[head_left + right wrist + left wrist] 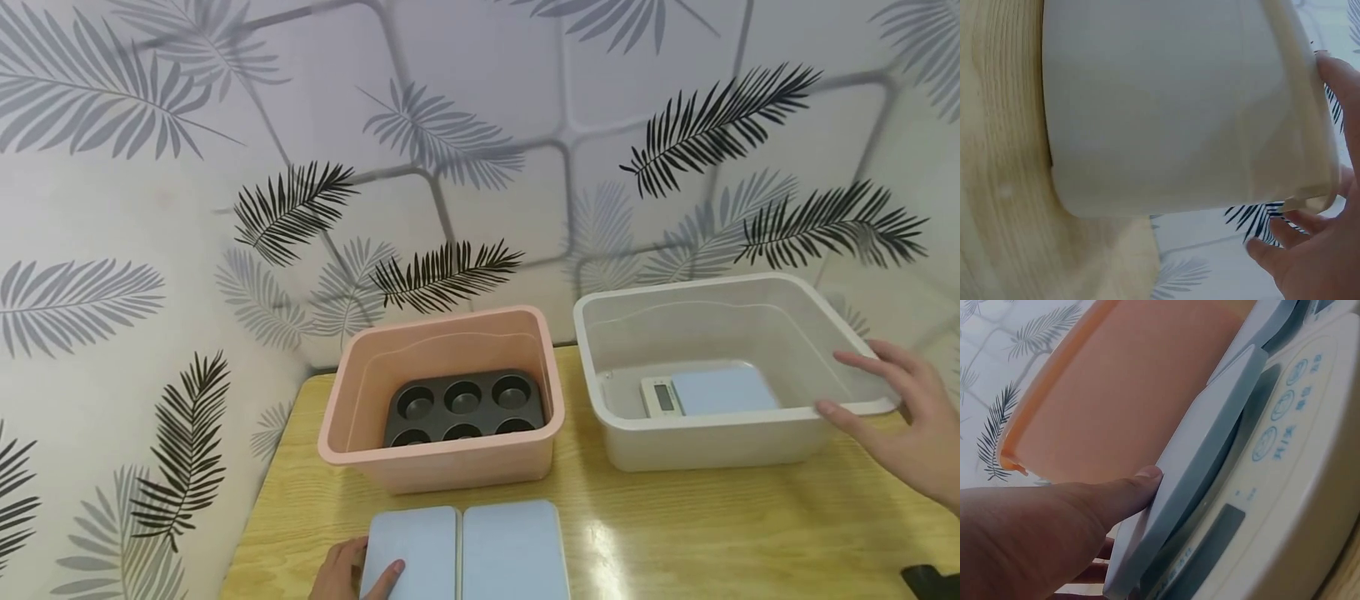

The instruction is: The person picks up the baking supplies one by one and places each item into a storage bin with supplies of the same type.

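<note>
Two kitchen scales with pale blue tops lie side by side on the table in the head view: a left scale (416, 550) and a right scale (513, 550). My left hand (356, 571) holds the left scale by its left edge, thumb on the top plate and fingers at the side. In the left wrist view, the scale's cream body (1297, 456) shows buttons and a dark display. My right hand (911, 425) is at the right front corner of a white bin (712, 442), fingers extended around the rim. Inside that bin lies another kitchen scale (723, 390).
A pink bin (457, 467) stands left of the white one, holding a dark muffin tin (465, 398). Both bins sit at the back of the wooden table (660, 533), against a leaf-patterned wall (495, 100). A black object (930, 581) is at the lower right.
</note>
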`<state>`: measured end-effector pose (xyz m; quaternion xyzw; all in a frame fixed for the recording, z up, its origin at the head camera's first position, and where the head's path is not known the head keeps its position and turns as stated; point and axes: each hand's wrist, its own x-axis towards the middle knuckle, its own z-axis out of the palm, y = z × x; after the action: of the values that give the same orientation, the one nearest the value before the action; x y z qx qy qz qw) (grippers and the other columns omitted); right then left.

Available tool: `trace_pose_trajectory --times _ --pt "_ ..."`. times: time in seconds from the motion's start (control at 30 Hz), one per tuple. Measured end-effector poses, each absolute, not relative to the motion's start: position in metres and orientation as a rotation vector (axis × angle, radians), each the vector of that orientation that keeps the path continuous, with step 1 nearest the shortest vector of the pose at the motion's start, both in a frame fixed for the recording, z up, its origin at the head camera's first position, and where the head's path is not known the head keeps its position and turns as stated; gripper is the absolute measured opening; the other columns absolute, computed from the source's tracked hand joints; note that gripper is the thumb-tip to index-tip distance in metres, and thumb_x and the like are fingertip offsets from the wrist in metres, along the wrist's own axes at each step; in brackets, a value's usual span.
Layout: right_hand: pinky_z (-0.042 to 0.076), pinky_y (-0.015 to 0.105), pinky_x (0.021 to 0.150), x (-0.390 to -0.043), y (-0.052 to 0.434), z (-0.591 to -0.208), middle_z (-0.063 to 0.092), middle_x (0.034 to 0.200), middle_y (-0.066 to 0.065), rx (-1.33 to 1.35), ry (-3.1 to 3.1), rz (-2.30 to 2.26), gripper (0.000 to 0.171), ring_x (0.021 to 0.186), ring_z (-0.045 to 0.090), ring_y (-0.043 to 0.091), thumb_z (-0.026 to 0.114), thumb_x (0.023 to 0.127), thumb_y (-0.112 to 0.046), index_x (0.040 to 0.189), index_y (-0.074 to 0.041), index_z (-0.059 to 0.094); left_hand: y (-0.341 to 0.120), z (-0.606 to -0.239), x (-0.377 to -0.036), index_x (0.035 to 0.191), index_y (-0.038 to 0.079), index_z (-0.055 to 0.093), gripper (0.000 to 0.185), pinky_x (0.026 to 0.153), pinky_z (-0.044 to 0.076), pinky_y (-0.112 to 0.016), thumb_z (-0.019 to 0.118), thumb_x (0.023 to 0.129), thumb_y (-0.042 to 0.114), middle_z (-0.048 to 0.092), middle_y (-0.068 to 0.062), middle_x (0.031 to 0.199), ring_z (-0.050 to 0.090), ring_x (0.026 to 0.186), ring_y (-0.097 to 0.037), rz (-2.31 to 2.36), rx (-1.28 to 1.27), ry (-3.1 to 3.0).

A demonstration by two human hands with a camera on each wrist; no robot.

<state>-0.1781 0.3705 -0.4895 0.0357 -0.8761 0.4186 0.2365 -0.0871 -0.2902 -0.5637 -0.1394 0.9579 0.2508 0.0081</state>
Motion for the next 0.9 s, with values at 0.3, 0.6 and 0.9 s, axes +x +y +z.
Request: trace_pose_trajectory --times 0.3,0.6,0.9 --pt "0.041 -0.008 0.086 -0.176 0.375 -0.501 0.033 0.138 -0.036 0.083 -2.424 1.31 0.069 0.113 0.04 -0.021 0.073 0.103 -0.004 0.166 -0.019 0.048 -0.286 -0.563 -0.087 0.133 -0.001 0.069 0.071 0.09 0.06 -0.043 0.091 0.086 0.048 0.07 -0.018 0.124 0.068 0.107 -0.029 0.939 -0.489 2.961" --pt "0.043 -0.007 0.085 -0.176 0.373 -0.502 0.037 0.141 -0.033 0.097 -2.372 1.361 0.069 0.113 0.044 -0.019 0.072 0.102 0.001 0.164 -0.018 0.049 -0.282 -0.567 -0.09 0.158 -0.004 0.048 0.085 0.12 0.048 -0.065 0.09 0.092 0.029 0.049 -0.031 0.161 0.049 0.149 -0.053 1.49 -0.629 2.592" --pt "0.045 -0.005 0.085 -0.177 0.373 -0.504 0.039 0.14 -0.031 0.103 -2.352 1.401 0.068 0.113 0.048 -0.019 0.071 0.102 0.004 0.163 -0.018 0.05 -0.287 -0.573 -0.102 0.148 -0.01 0.059 0.071 0.116 0.051 -0.064 0.089 0.086 0.007 0.05 -0.033 0.162 0.048 0.15 -0.054 1.507 -0.677 2.64"
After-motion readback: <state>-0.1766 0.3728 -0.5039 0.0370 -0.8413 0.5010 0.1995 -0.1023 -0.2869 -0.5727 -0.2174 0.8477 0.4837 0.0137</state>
